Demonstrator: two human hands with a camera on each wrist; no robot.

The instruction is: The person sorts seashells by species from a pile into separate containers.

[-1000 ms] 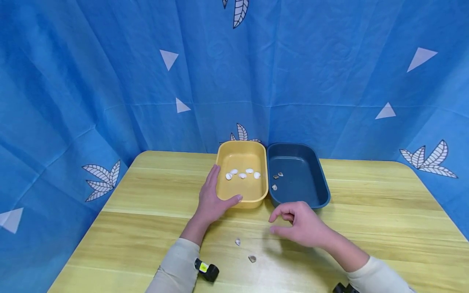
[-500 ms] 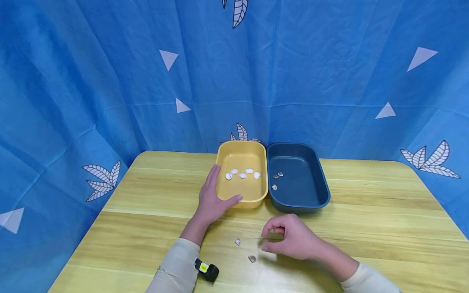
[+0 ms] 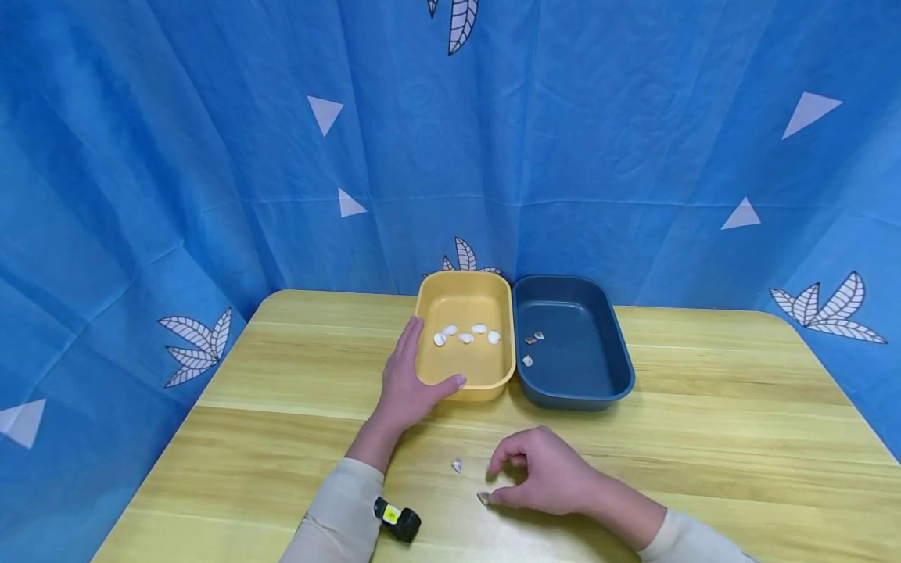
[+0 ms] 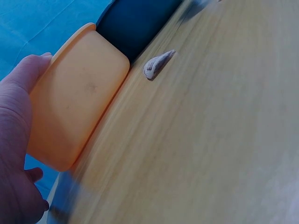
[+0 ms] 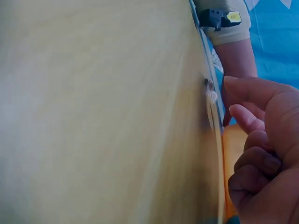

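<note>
My left hand [image 3: 408,391] rests against the near left corner of a yellow bin [image 3: 464,375], thumb at the front rim and straight fingers along the left side. In the left wrist view, the thumb [image 4: 32,72] lies at the bin's rim. My right hand [image 3: 552,477] is low over the table, thumb and index finger apart. Its thumb tip is right at a small brownish seashell [image 3: 482,498]; a gap shows between thumb and index finger. Another small seashell [image 3: 457,465] lies to the left, also seen as a ridged grey-white shell [image 4: 156,66] in the left wrist view.
Several white seashells [image 3: 466,338] lie inside the yellow bin. Beside it on the right stands a dark blue bin [image 3: 577,367] with 3 small brownish shells [image 3: 528,360] near its left wall. A blue patterned curtain [image 3: 633,141] hangs behind the wooden table [image 3: 725,407].
My right hand has come from beside the blue bin's front toward the near left, down to the brownish seashell. The left hand and both bins have stayed put.
</note>
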